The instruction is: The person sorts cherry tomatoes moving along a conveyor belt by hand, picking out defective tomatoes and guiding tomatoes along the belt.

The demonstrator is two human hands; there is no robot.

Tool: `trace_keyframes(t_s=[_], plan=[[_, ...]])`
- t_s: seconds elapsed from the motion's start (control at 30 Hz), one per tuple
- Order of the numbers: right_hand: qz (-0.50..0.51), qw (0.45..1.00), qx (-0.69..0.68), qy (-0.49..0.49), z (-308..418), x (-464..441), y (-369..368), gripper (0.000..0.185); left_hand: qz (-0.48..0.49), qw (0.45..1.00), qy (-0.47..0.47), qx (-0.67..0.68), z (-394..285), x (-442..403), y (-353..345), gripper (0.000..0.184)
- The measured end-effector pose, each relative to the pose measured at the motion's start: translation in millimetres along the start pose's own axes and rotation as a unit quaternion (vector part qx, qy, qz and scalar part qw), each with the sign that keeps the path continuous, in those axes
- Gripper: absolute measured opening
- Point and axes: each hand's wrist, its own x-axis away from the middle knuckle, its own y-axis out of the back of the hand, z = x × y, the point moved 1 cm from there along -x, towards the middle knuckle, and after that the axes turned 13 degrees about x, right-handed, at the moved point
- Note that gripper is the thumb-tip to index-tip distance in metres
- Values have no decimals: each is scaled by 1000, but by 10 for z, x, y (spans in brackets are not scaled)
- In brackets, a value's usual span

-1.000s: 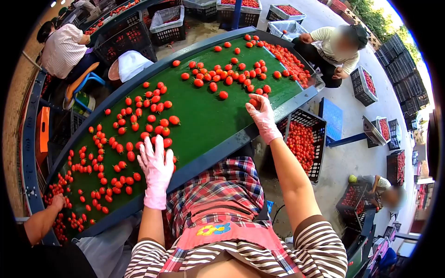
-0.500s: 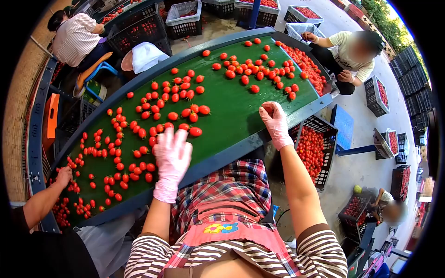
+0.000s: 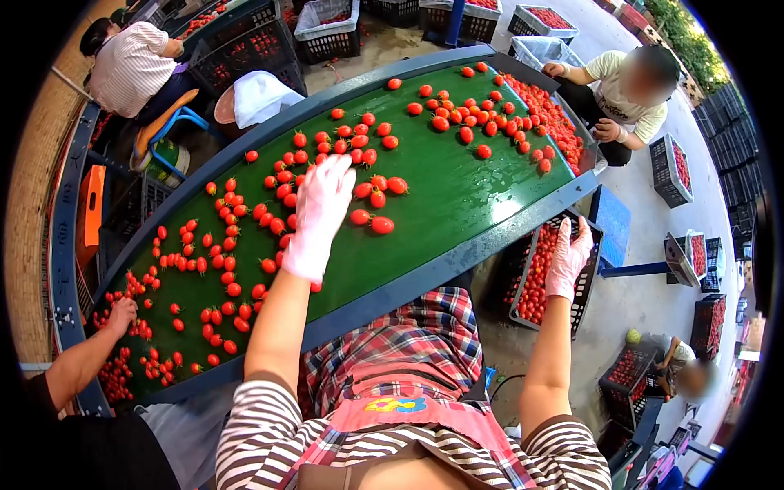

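Small red cherry tomatoes (image 3: 282,175) lie scattered over a green conveyor belt (image 3: 441,220). My left hand (image 3: 314,216), in a thin pinkish glove, reaches over the belt with its fingers stretched among them; its fingertips are close to several tomatoes, and I see none held. My right hand (image 3: 568,260), also gloved, is over the side of a black plastic crate (image 3: 578,306) filled with tomatoes below the belt's near edge. Its thumb and fingers are apart, with nothing visible between them.
A co-worker's bare hand (image 3: 122,314) works at the belt's left end. Another person (image 3: 625,102) sits by the tomato pile (image 3: 547,118) at the belt's far right end. The belt's blue metal rail (image 3: 457,253) runs before me. Tomato-filled crates (image 3: 671,171) stand on the floor.
My left hand has moved up and slightly right, farther across the belt. My right hand has gone from above the belt to the crate, its fingers opening. The tomatoes have shifted rightward.
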Motion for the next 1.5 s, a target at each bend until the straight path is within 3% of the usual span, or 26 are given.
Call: trace_keyframes(t_s=[0.1, 0.13, 0.2, 0.23, 0.3, 0.33, 0.4, 0.47, 0.57, 0.7, 0.77, 0.8, 0.83, 0.87, 0.9, 0.93, 1.0, 1.03, 1.07, 1.1, 1.13, 1.27, 1.33, 1.4, 1.47, 1.5], plan=[[123, 973, -185, -61, 536, 54, 56, 29, 114, 991, 70, 27, 385, -821, -476, 31], [150, 975, -161, 27, 792, 165, 40, 27, 69, 996, 47, 34, 558, -973, -666, 31], [216, 951, -154, 159, 1289, 366, -11, 24, 202, 963, 172, 49, 770, -1302, -909, 33], [226, 936, -169, 211, 1359, 453, -169, 21, 204, 963, 169, 50, 782, -1459, -975, 33], [233, 947, -96, 201, 1437, 537, -201, 16, 294, 932, 203, 58, 753, -1658, -1071, 36], [246, 947, -104, 177, 1391, 554, -230, 16, 302, 930, 204, 53, 727, -1679, -1076, 36], [205, 952, -115, 195, 1306, 544, -221, 14, 228, 970, 84, -13, 537, -1754, -1007, 36], [211, 954, -100, 187, 1320, 482, -174, 16, 198, 973, 117, 19, 256, -1605, -817, 39], [219, 953, -92, 190, 1303, 475, -157, 15, 361, 927, 70, -74, 297, -1276, -907, 40], [228, 949, -91, 199, 1310, 501, -202, 22, 308, 949, 44, -47, 285, -1042, -1201, 37], [209, 948, -173, 167, 1309, 494, -220, 36, 124, 987, 57, 90, 10, -902, -1144, 34], [214, 946, -217, 109, 1391, 449, -166, 43, 159, 952, 147, 214, -356, -869, -1023, 32], [270, 882, -370, -114, 1487, 412, -111, 45, 188, 898, 192, 349, -596, -700, -1025, 38], [317, 749, -515, -270, 1639, 283, -51, 45, 250, 865, 154, 406, -1019, -629, -872, 32], [298, 581, -614, -443, 1790, 160, 13, 46, 198, 870, 14, 452, -999, -429, -1078, 35], [365, 479, -625, -497, 1652, 215, -199, 37, 194, 915, 7, 355, -992, -498, -1016, 40], [432, 352, -684, -470, 1443, 370, -378, 29, 184, 979, -21, 87, -789, -720, -1032, 51], [409, 416, -646, -492, 1512, 307, -233, 24, 154, 984, -11, -89, -575, -721, -1044, 61], [397, 437, -648, -482, 1462, 225, -130, 21, 177, 970, 12, -166, -246, -740, -1052, 66], [369, 469, -646, -476, 1333, 177, -41, 20, 205, 968, 96, -113, -54, -737, -969, 69], [340, 500, -643, -469, 1164, 138, 61, 19, 176, 974, 71, -122, 262, -728, -963, 69], [265, 750, -441, -415, 126, 30, 306, 22, 147, 969, 170, -105, 495, -330, -490, 69], [267, 762, -415, -419, -591, 120, 184, 24, 212, 938, 246, -120, 460, -147, -196, 77], [234, 895, -218, -311, -614, 222, 198, 43, 202, 933, 260, -143, 438, 82, 51, 79], [237, 951, -64, -190, -446, 238, 283, 44, 215, 901, 277, -255, 420, 355, 217, 77], [230, 934, -192, -195, -125, 246, 251, 40, 175, 901, 290, -273, 522, 550, 210, 75]])
